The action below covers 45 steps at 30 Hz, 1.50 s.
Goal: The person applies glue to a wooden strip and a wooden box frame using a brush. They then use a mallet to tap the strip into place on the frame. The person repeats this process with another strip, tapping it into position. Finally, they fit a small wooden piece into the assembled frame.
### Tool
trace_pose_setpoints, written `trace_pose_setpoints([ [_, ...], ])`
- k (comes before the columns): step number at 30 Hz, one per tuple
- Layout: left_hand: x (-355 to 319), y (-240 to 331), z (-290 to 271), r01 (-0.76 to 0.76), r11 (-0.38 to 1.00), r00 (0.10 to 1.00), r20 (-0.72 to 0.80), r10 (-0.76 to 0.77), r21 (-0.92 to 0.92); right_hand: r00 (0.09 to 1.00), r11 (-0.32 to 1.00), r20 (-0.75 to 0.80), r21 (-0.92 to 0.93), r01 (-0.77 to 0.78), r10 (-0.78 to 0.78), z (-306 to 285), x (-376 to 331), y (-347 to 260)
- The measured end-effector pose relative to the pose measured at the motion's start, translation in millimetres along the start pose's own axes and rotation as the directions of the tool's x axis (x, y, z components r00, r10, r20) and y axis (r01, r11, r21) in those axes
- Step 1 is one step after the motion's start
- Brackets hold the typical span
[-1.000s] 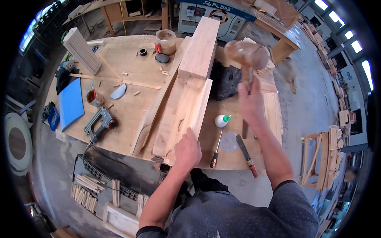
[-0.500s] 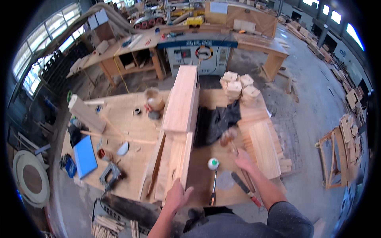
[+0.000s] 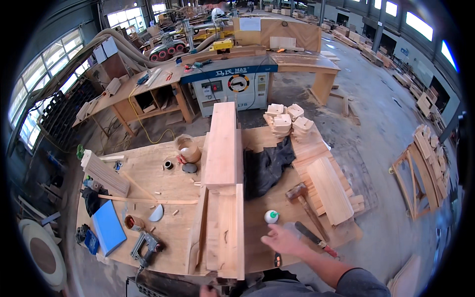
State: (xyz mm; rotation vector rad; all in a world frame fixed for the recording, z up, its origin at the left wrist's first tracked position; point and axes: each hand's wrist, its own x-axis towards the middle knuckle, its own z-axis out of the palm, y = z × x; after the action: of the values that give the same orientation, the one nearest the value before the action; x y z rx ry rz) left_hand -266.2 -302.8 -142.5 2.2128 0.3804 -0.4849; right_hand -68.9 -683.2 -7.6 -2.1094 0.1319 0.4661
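Note:
My right hand hovers open, fingers apart, just above the workbench near its front edge. A white glue bottle stands right beyond it. A wooden mallet lies on the bench to the upper right, not touching the hand. A dark red-tipped hand tool lies to the right of the hand. Only a sliver of my left hand shows at the lower edge, by the near end of the wooden board assembly. A long thick plank rests on top of those boards.
A black cloth, a pile of wood blocks and stacked boards fill the bench's right side. On the left lie a blue pad, a nail gun and a tape roll. A woodworking machine stands behind.
The mallet, raised in my right hand a second ago, came down and now lies on the bench; that hand is empty. My left hand left the boards and dropped to the lower edge.

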Motion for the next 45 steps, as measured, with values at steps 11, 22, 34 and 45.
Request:
trace_pose_setpoints([
  [11, 24.5, 11.0, 67.5, 0.169, 0.985, 0.955, 0.242, -0.175, 0.044, 0.974, 0.932, -0.094, -0.285, -0.225, 0.206, 105.5, 39.1, -82.0],
  [22, 40.5, -33.3, 74.2, 0.043, 0.988, 0.972, 0.234, -0.007, -0.150, 0.972, 0.955, -0.161, -0.216, -0.205, 0.172, 121.9, 49.0, -68.0],
  [34, 50.0, -43.1, 49.8, 0.682, 0.300, 0.629, 0.744, 0.223, -0.667, 0.989, 0.958, -0.115, -0.260, -0.125, 0.097, 112.5, 50.3, -64.6],
  [45, 23.8, -147.4, 149.7, 0.422, -0.282, 0.895, 0.347, 0.280, -0.861, 0.996, 0.972, -0.068, -0.221, -0.076, 0.062, 122.5, 41.7, -97.2],
])
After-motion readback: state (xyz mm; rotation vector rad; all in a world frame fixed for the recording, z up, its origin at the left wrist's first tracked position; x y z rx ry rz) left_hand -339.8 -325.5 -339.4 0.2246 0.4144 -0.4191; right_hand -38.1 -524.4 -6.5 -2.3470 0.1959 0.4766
